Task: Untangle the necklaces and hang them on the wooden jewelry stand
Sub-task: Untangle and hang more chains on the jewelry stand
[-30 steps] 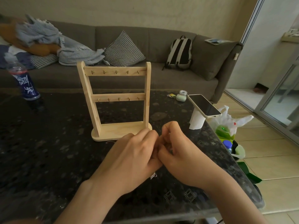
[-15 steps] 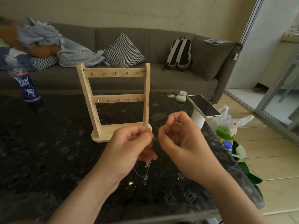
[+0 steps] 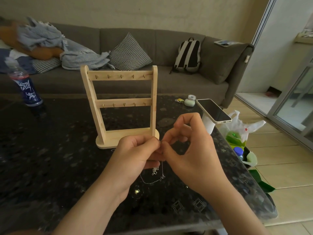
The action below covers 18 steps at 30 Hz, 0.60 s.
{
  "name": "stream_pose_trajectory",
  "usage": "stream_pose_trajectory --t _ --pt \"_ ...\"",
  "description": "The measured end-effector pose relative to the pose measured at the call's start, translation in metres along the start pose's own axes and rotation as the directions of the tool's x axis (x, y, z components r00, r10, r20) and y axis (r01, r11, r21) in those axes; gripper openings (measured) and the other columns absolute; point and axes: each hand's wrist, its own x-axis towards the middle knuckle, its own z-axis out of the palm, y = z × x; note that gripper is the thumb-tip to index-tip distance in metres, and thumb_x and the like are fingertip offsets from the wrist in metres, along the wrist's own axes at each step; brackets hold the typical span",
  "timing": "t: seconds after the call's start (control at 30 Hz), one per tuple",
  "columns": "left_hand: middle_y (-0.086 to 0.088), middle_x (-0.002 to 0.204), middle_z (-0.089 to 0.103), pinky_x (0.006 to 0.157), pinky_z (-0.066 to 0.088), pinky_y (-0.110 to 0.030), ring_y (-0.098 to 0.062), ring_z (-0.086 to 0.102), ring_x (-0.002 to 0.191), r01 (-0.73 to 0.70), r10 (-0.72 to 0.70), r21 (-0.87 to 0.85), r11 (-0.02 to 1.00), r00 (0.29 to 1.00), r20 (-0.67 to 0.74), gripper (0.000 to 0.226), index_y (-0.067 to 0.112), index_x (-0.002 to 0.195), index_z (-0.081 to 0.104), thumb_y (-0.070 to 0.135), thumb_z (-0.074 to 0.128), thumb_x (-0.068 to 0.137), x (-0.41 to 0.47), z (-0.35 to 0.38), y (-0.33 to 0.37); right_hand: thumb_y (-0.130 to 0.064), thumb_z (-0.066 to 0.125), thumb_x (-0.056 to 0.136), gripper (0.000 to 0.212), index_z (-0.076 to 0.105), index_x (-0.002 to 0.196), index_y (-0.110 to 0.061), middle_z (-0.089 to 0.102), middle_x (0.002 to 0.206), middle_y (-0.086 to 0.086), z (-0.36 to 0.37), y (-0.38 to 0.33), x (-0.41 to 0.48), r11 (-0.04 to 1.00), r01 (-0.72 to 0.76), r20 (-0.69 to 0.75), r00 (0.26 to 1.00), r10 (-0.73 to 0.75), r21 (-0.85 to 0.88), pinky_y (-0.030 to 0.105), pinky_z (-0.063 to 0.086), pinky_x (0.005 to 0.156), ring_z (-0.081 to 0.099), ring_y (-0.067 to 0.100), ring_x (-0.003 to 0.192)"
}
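A wooden jewelry stand [image 3: 118, 107] with two hook rails stands upright on the dark stone table [image 3: 50, 167]; nothing hangs on its hooks. Just in front of its base, my left hand [image 3: 135, 158] and my right hand [image 3: 189, 158] meet fingertip to fingertip, both pinching a thin silver necklace [image 3: 157, 175]. The chain droops in a loop below my fingers, with small pendants dangling above the table. A bit of another chain [image 3: 113, 149] peeks out beside the stand's base.
A phone [image 3: 213, 110] lies on a white holder at the table's right edge, with a small green case [image 3: 189, 102] behind it. A blue bottle [image 3: 27, 89] stands at far left. Beyond the table is a grey sofa [image 3: 169, 53]; bags [image 3: 240, 131] sit on the floor to the right.
My hands rose from the table with the necklace, parted briefly, and have come back together at the fingertips; the chain now hangs below them.
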Motion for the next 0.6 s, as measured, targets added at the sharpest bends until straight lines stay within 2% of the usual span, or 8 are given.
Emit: stream_pose_trajectory --t 0.1,0.27,0.4,0.6 --pt "-0.014 0.092 0.08 0.097 0.063 -0.049 -0.025 0.079 0.094 0.018 -0.018 0.012 1.0 1.0 0.007 0.026 0.007 0.09 0.082 0.018 0.061 0.101 0.0 0.001 -0.002 0.0 0.079 0.084 0.053 0.04 0.109 -0.027 0.07 0.084 -0.009 0.003 0.003 -0.001 0.998 0.03 0.0 1.0 -0.03 -0.047 0.014 0.05 0.074 0.068 0.014 0.086" --pt "-0.016 0.094 0.08 0.097 0.063 -0.048 -0.028 0.078 0.099 0.053 -0.053 0.027 0.998 0.998 0.017 0.027 0.005 0.089 0.082 0.02 0.062 0.1 0.002 0.0 -0.003 0.001 0.075 0.087 0.057 0.033 0.105 -0.034 0.065 0.087 -0.01 0.007 0.006 -0.001 0.997 0.029 0.033 0.999 -0.027 -0.068 0.013 0.049 0.069 0.065 0.012 0.086" --pt "-0.015 0.096 0.08 0.1 0.061 -0.048 -0.028 0.077 0.101 0.07 -0.071 0.056 0.996 0.997 0.023 0.028 0.005 0.09 0.082 0.021 0.061 0.098 0.002 0.0 -0.003 -0.002 0.071 0.089 0.051 0.032 0.105 -0.031 0.063 0.089 -0.01 0.01 0.012 -0.003 0.993 0.044 0.051 0.998 -0.039 -0.108 0.027 0.053 0.067 0.065 0.015 0.083" --pt "-0.018 0.096 0.079 0.102 0.059 -0.053 -0.029 0.076 0.101 0.087 -0.09 0.08 0.993 0.995 0.034 0.035 0.0 0.092 0.077 0.027 0.057 0.1 0.005 0.003 -0.002 0.0 0.064 0.095 0.046 0.033 0.1 -0.033 0.061 0.09 -0.005 0.014 0.014 -0.001 0.995 0.054 0.087 0.995 -0.046 -0.082 0.027 0.048 0.052 0.063 0.018 0.074"
